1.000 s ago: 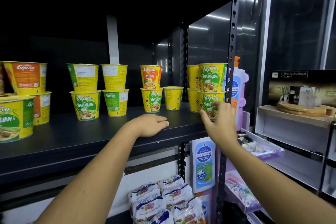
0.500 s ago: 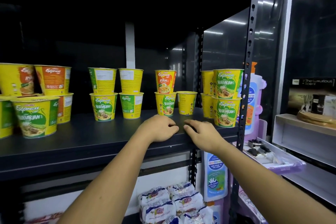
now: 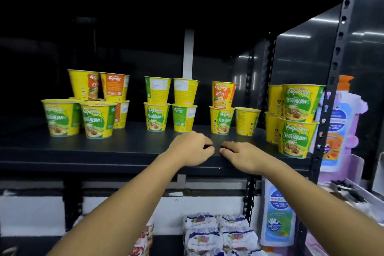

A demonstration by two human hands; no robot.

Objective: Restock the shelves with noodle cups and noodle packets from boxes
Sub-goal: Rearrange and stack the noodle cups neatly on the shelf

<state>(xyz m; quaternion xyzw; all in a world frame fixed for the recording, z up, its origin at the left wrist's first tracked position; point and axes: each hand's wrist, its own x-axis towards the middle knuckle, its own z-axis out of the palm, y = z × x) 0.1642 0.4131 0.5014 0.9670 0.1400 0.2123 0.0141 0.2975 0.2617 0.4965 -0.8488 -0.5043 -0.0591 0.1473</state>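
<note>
Yellow noodle cups stand on the dark shelf (image 3: 124,151), many stacked two high. One cluster sits at the left (image 3: 96,119), a pair of stacks in the middle (image 3: 158,116), an orange Ayam cup (image 3: 223,94) on a green cup, and a vegetarian stack (image 3: 297,137) at the right front. My left hand (image 3: 190,148) and my right hand (image 3: 242,157) rest side by side on the shelf's front part, fingers loosely curled, holding nothing. White noodle packets (image 3: 220,235) lie on the shelf below.
A perforated black upright post (image 3: 324,131) bounds the shelf on the right. Beyond it hang a hand-wash refill pouch (image 3: 277,214) and a purple bottle (image 3: 340,120). Bare shelf surface runs along the front, between and before the cup groups. Red packets (image 3: 143,241) lie lower left.
My right hand left the right-hand vegetarian stack and came down beside my left hand on the shelf front. The view shifted left, showing more cups there.
</note>
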